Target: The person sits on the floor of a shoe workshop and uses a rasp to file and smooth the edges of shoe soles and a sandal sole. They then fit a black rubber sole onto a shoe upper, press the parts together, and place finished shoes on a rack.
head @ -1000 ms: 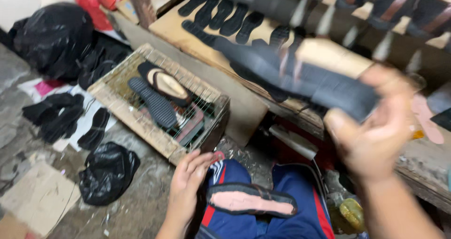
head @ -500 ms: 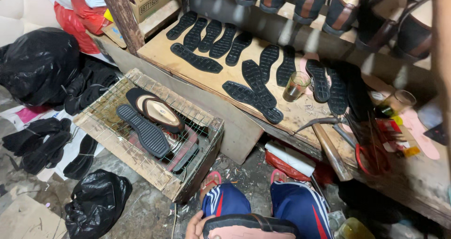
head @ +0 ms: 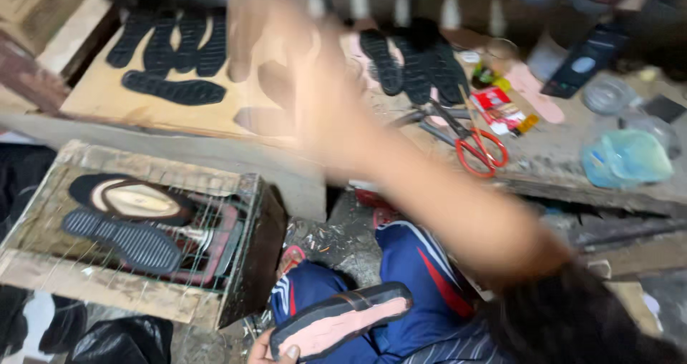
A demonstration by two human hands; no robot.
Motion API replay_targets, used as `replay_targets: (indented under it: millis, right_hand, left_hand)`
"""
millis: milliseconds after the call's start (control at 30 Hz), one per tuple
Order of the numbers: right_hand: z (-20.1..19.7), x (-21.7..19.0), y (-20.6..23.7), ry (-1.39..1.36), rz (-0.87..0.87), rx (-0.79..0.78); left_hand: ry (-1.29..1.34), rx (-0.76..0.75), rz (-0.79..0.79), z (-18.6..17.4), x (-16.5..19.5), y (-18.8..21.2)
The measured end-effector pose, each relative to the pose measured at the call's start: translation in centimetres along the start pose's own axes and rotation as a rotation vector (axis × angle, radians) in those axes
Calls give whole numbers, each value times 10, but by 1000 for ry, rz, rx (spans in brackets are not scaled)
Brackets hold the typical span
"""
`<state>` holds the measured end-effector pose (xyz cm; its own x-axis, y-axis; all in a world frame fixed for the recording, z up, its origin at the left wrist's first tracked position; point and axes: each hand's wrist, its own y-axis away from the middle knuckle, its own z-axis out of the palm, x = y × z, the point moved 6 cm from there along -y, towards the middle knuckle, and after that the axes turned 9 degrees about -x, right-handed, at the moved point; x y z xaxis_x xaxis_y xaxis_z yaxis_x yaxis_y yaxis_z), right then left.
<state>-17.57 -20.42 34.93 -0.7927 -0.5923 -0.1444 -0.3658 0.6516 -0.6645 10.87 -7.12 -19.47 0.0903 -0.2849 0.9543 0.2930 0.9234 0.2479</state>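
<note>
A: Head view, item one. What does the left hand [head: 275, 351] carry?

B: A flat shoe sole [head: 342, 320], black rim around a pink face, long oval shape. It lies across the knees in blue track trousers [head: 408, 278]; the fingers curl round its near end at the bottom edge of the frame.

A: Item two, the right hand [head: 286, 35]?

B: Raised over the workbench [head: 544, 156], arm crossing the middle of the picture. Heavily smeared by motion. Whether it is grasping anything or loose, I cannot tell.

A: Containers?

B: One wooden crate [head: 122, 292], rough pale boards, wire mesh stretched across its top. On the mesh: a ribbed black rubber sole [head: 122, 239], tread up, and just beside it a second piece [head: 132, 201], black edge with a tan oval centre. Reddish parts show below the mesh, too unclear to identify.

A: Bench surface?

B: A tan board [head: 107, 96] at the left bearing dark treaded soles [head: 172, 91], flat, one lying crosswise below the row. More black soles [head: 415, 67] further right. Then red-handled scissors [head: 476, 146], a small red packet [head: 499, 106], a pink insole [head: 533, 92], and a crumpled blue-green plastic bag [head: 626, 156] at the right.

A: Floor?

B: Grey, gritty, scraps scattered; a black plastic bag [head: 122, 339] at the lower left.
</note>
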Motion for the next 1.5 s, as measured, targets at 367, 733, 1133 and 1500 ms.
replay_targets:
  millis: [367, 733, 1133, 1500]
  right_hand:
    - [82, -57, 327, -764, 494, -351]
    - [26, -43, 362, -836, 612, -133]
    - [8, -47, 378, -963, 612, 4]
    - [21, -46, 396, -791, 647, -52]
  left_hand:
    - [-98, -112, 113, 99, 152, 43]
    - [134, -513, 131, 211, 216, 57]
    - [-215, -301, 284, 241, 240, 75]
    - [-275, -262, 223, 225, 232, 75]
